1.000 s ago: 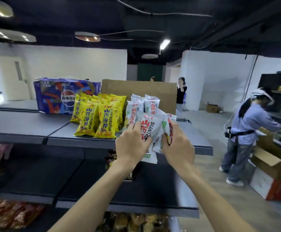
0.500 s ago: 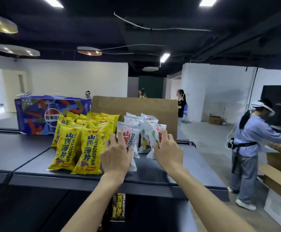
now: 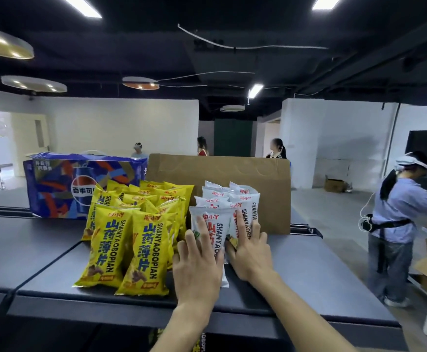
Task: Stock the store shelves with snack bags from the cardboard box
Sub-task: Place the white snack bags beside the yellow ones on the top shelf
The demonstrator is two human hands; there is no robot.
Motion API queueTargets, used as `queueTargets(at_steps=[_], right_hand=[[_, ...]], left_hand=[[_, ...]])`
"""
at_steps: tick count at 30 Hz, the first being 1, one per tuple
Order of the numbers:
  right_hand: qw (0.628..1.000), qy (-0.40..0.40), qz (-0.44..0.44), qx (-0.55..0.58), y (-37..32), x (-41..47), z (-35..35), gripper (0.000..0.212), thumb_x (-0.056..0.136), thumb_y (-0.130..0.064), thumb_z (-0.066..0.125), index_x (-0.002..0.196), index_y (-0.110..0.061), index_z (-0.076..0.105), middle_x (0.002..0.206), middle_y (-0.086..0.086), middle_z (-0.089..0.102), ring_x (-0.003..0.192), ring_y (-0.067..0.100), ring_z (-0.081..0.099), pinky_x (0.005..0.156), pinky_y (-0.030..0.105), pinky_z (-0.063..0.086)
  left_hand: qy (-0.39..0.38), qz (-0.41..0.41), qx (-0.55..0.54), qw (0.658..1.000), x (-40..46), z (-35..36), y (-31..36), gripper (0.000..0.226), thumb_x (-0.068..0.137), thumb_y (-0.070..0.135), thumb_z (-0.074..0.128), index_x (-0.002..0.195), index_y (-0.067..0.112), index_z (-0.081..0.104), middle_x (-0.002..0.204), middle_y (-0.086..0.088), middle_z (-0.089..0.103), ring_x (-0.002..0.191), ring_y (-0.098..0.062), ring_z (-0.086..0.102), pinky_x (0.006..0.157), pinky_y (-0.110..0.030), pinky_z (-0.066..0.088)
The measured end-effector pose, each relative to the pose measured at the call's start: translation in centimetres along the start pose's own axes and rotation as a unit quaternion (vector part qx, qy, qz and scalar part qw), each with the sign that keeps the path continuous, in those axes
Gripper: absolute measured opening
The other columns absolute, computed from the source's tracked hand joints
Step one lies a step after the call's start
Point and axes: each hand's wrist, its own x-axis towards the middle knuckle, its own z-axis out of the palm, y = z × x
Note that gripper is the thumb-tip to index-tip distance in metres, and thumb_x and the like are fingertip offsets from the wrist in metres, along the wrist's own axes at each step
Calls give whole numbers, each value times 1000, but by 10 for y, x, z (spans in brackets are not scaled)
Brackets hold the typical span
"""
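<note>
Both hands are flat against the front white snack bag (image 3: 211,232) in the lower middle of the frame, fingers straight and spread, pressing rather than gripping. The left hand (image 3: 197,265) covers the bag's lower left, the right hand (image 3: 249,247) sits on its right edge with fingers reaching up onto the next white bag behind.

The bag stands upright with its long axis running up the frame, leaning back on the row of white bags (image 3: 232,199), which in turn backs onto the cardboard sheet (image 3: 258,179). So the thing is straight ahead of both palms, and neither hand is obviously nearer. Looks like the squaring-up step: a push away from the person to tuck it into the row.

Yellow snack bags (image 3: 131,245) stand just left, touching the left hand's side. The top shelf (image 3: 321,275) carries it all, with a blue Pepsi carton (image 3: 62,184) at middle left. Another person (image 3: 395,224) works at the right edge.
</note>
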Motion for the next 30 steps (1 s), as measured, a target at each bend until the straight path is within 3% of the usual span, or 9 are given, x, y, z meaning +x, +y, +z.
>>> queueTargets(at_steps=[7,10,12,15,17,20,24,26,30], right_hand=[[998,-12,54,-4,-4,-3,-6,74,98,-57,32,151,-42,-19,152,11,13,112,37,42,95,42,42],[995,-38,85,-34,-8,-1,-8,79,97,-58,32,149,-41,-25,151,17,16,115,38,41,99,44,39],[993,-64,89,-39,-10,-1,-10,85,94,-62,34,147,-40,-29,154,19,12,122,40,38,104,45,35],[991,-104,81,-3,-10,-8,-16,89,93,-64,36,147,-39,-30,159,19,-4,135,41,27,112,48,26],[988,-130,81,31,-10,-17,-19,90,94,-62,40,149,-36,-26,160,17,-16,142,42,16,115,50,21],[992,-109,57,23,-11,-32,-20,87,96,-51,45,154,-31,-17,160,19,-15,144,44,11,118,49,18],[996,-77,43,21,-14,-48,-29,77,94,-39,51,155,-28,5,161,15,-2,141,42,19,113,46,29],[997,-66,38,16,-15,-53,-35,68,92,-36,55,150,-28,20,158,11,10,136,39,27,109,45,35],[996,-68,43,23,-18,-64,-42,60,90,-36,56,144,-23,35,150,5,27,130,33,37,106,45,39]], left_hand=[[-27,-4,-5,1000,-1,1,-5,95,82,52,64,151,2,23,115,-19,49,91,-34,54,62,-41,53],[-39,-14,-13,999,6,2,-8,97,85,55,60,154,5,13,118,-17,46,97,-32,54,62,-39,54],[-50,-12,-17,999,7,2,-10,98,87,56,57,154,7,7,120,-17,45,100,-32,53,66,-39,55],[-77,-7,-11,997,1,-1,-12,95,87,56,56,154,3,13,125,-19,45,100,-34,54,69,-41,53],[-98,6,-1,995,-8,-7,-12,92,92,53,49,153,1,5,142,-24,33,107,-34,52,81,-42,51],[-158,44,-6,986,-26,-17,-12,86,97,36,41,149,-4,-15,155,-28,-7,123,-37,40,99,-39,42],[-127,48,-37,990,-43,-25,-17,83,87,20,54,151,-6,7,158,-23,2,130,-40,35,102,-43,42],[-120,66,-56,989,-51,-27,-20,77,87,22,55,151,-1,18,159,-18,6,134,-37,32,103,-43,43],[-87,90,-103,987,-68,-33,-27,70,84,34,61,145,9,38,150,-13,33,133,-32,39,103,-42,45]])
